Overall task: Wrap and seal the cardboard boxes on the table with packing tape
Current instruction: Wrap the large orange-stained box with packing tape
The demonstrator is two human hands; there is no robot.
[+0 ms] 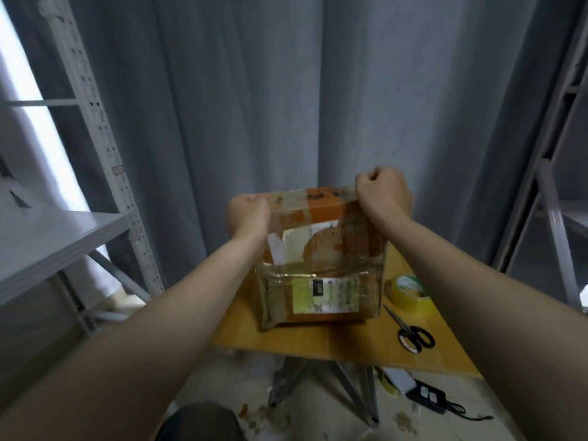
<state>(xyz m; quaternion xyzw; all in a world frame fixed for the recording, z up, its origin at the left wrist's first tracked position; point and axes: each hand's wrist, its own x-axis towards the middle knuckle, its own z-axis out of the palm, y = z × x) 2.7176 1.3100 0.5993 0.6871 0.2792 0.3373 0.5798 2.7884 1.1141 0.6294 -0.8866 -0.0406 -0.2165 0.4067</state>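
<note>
Over on the far left, a grey metal shelf rack (63, 230) stands against the blue-grey curtain (254, 90).

Moving in, the left hand (249, 214) is up at the top left corner of the cardboard box (321, 265), fingers curled tight over that corner and gripping it. The box stands on its lower edge in the middle of the wooden table (318, 342), its upper end towards the far edge. Its broad face is turned to the camera, orange and brown and scuffed, with a pale label up high and a printed label lower down. Glossy clear tape bands run across the top and the middle.

At the top right corner, the right hand (381, 194) is balled up, knuckles high, fingers wrapped over the box's upper edge. Whether a tape end is also pinched in there, I cannot tell. So both hands are on the box, one at each upper corner.

Further right, a yellow roll of packing tape (410, 296) lies on the table just beside the box's lower right corner, close to the table's right edge. Black-handled scissors (413, 334) lie near the roll, towards the near right edge, blades pointing back at the box.

Below the table's near right corner, a black device (426, 394) with a cord lies on the floor among paper scraps. A second grey rack (553, 218) stands on the far right.
</note>
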